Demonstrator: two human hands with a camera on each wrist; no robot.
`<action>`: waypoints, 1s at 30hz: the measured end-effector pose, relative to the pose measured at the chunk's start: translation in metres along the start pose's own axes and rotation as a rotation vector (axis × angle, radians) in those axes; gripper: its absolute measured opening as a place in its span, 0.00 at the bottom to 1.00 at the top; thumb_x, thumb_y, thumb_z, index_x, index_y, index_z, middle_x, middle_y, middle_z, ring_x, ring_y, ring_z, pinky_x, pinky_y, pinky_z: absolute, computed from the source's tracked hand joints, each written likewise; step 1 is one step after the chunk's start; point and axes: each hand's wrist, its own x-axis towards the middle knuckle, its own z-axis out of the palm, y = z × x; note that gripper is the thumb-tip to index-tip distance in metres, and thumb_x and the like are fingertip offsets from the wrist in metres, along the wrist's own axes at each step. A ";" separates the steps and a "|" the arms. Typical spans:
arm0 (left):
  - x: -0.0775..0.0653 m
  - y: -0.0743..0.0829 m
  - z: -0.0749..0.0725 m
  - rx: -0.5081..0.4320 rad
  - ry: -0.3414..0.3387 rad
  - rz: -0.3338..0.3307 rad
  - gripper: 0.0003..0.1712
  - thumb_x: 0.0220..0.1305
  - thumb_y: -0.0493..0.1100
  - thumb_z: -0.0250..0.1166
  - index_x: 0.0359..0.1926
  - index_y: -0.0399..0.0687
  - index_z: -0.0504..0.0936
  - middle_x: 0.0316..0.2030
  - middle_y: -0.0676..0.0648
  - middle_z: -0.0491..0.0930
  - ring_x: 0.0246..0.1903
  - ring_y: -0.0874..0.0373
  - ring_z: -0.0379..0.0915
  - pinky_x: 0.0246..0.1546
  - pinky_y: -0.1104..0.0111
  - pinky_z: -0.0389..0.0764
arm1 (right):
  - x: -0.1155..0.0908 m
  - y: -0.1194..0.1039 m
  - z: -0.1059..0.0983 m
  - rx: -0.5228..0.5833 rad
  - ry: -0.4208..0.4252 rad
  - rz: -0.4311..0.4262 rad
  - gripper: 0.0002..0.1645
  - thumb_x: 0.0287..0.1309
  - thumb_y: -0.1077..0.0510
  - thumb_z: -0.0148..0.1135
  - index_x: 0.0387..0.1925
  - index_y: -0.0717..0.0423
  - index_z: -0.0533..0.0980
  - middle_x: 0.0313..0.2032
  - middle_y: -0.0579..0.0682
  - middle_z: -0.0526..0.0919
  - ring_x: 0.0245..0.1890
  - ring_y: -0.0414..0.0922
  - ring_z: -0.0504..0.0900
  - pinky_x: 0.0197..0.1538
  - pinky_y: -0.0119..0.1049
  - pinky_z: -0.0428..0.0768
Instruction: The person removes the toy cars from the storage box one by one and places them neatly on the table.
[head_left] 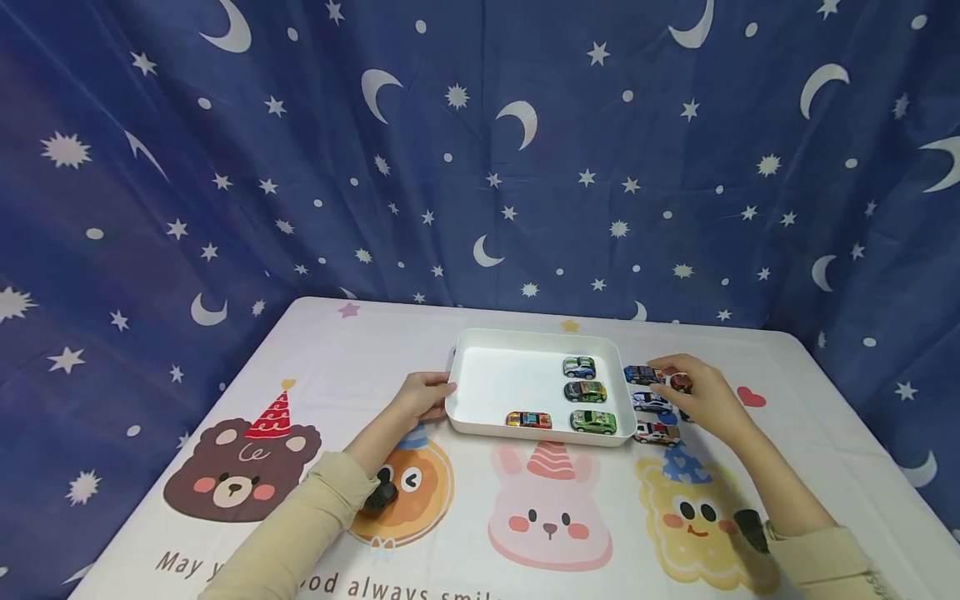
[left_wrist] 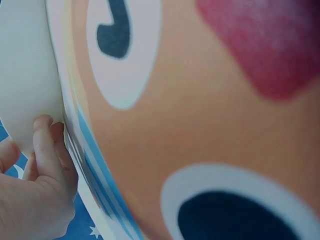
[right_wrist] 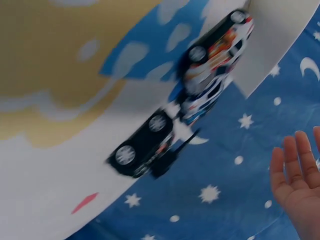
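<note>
My left hand grips the left rim of a shallow white tray; the left wrist view shows its fingers against the tray's outer wall. Inside the tray stand a white-and-blue toy car, a dark patterned one, a green one and a red-and-yellow one. Just past the tray's right rim, my right hand pinches a dark blue toy car between thumb and fingers. In the right wrist view this hand shows extended fingers; the pinched car is hidden there.
Right of the tray, a white-and-blue car and a white-and-red car stand on the table, with a red car partly behind my right hand. A patterned cloth covers the table. Behind it hangs a blue curtain.
</note>
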 end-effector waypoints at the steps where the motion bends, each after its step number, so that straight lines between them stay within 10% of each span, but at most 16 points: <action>1: 0.000 0.000 0.000 0.000 0.000 0.001 0.25 0.64 0.41 0.61 0.62 0.42 0.71 0.43 0.40 0.82 0.23 0.66 0.78 0.25 0.76 0.83 | 0.001 -0.003 0.001 0.005 -0.006 -0.005 0.20 0.55 0.64 0.65 0.50 0.64 0.75 0.47 0.64 0.79 0.44 0.59 0.77 0.48 0.57 0.80; 30: -0.001 0.005 0.001 -0.003 0.006 -0.034 0.25 0.65 0.40 0.60 0.62 0.41 0.70 0.48 0.39 0.80 0.26 0.65 0.78 0.30 0.74 0.85 | 0.034 -0.058 0.054 0.102 -0.218 -0.180 0.21 0.57 0.61 0.63 0.52 0.62 0.75 0.50 0.58 0.80 0.49 0.57 0.77 0.51 0.54 0.79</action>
